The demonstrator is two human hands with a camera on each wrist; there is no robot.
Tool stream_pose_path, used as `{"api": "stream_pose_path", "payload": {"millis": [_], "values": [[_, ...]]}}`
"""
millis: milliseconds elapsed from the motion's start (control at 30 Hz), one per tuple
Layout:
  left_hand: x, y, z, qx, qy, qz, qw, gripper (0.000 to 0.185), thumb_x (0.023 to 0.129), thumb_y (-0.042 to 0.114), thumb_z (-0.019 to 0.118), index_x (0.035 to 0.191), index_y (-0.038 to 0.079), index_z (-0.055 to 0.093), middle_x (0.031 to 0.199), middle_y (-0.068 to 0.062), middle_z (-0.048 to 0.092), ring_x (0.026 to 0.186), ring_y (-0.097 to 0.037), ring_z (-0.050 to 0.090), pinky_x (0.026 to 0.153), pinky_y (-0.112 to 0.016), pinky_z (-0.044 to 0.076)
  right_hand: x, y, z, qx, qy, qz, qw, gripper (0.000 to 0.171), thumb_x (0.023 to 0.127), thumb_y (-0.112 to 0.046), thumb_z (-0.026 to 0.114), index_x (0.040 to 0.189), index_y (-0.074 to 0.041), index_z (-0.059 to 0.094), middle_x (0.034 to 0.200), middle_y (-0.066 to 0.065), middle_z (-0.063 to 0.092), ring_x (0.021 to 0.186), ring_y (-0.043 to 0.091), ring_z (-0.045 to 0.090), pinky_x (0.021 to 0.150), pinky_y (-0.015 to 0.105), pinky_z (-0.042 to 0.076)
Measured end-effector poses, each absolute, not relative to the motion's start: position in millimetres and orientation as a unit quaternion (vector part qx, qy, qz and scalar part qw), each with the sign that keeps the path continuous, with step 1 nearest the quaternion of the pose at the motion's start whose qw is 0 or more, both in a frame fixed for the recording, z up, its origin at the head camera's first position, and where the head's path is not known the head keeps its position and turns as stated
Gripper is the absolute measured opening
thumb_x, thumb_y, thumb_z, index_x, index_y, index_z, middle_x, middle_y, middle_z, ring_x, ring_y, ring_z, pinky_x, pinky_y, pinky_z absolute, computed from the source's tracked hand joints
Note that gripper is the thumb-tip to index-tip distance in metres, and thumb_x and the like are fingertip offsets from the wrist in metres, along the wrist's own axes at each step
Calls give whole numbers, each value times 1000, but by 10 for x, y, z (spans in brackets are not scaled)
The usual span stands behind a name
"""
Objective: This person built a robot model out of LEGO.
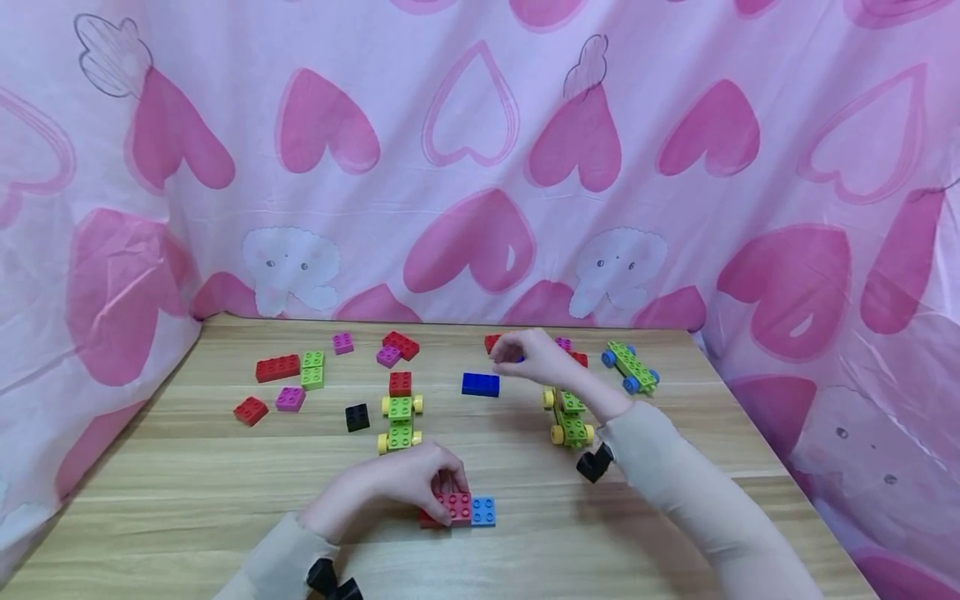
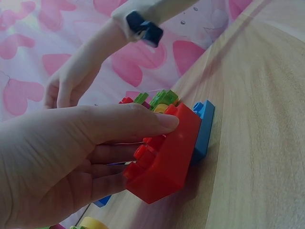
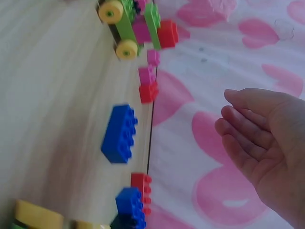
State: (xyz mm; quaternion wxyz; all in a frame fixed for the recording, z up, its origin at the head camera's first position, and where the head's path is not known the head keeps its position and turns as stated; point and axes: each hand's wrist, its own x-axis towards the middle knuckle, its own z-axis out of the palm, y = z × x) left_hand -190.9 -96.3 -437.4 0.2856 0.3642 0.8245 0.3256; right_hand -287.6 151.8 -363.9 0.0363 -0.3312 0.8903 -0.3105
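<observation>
Now left hand pinches red brick (blue brick touching it). Right hand hovers near far bricks, fingers loosely open, apparently holding nothing.

Wheeled cars flank a lone brick, behind joined bricks.

Looking like a makeshift play corner in a home rather than any workshop or office. Hanging on three sides as a backdrop, a pink bedsheet printed with hearts and little cartoon elephants, creasing where the panels are meeting. Standing inside it, a light wood-grain tabletop, its far edge pushing right against the cloth. Lying scattered over the boards, chunky toy building bricks in red, green, magenta, blue and black, plus small wheeled brick cars sitting among them.
</observation>
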Motion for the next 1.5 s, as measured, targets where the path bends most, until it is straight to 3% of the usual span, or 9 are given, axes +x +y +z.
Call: {"api": "stream_pose_path", "payload": {"millis": [333, 700, 900, 1233, 1500], "values": [[-1906, -968, -4380, 365, 825, 326, 281, 28, 75, 21, 84, 100, 24, 71, 92, 19, 65, 83, 2, 57, 76, -19, 48, -3396, 1525, -3576, -279, 907, -316, 4, 16, 88, -12, 73, 100, -2, 71, 94, 9, 72, 85, 20, 68, 80, 32, 59], [-1914, -969, -4400, 363, 824, 330, 283, 28, 76, 21, 83, 100, 24, 70, 92, 18, 64, 84, 1, 57, 77, -19, 48, -3782, 1479, -3646, -229, 918, -321, 29, 17, 89, -13, 72, 102, -3, 70, 101, 13, 71, 95, 25, 67, 88, 36, 57], [-1916, -974, -4405, 361, 821, 336, 287, 28, 75, 19, 83, 100, 24, 70, 90, 18, 64, 81, 1, 57, 75, -18, 48, -3938, 1468, -3736, -218, 924, -307, 63, 24, 87, -13, 74, 107, -2, 68, 111, 17, 69, 101, 28, 65, 92, 39, 56], [-1907, -975, -4396, 361, 819, 336, 293, 29, 75, 19, 83, 100, 24, 70, 92, 19, 64, 83, 2, 58, 77, -18, 49, -4055, 1488, -3876, -203, 933, -259, 143, 52, 86, -14, 74, 133, 1, 57, 134, 20, 59, 121, 34, 56, 103, 45, 48], [-1911, -966, -4417, 367, 820, 333, 288, 29, 75, 20, 83, 100, 24, 70, 92, 20, 64, 84, 3, 57, 77, -17, 48, -4108, 1470, -3937, -191, 933, -239, 188, 55, 87, -10, 73, 137, -1, 53, 139, 17, 56, 128, 33, 51, 107, 45, 45]]}}
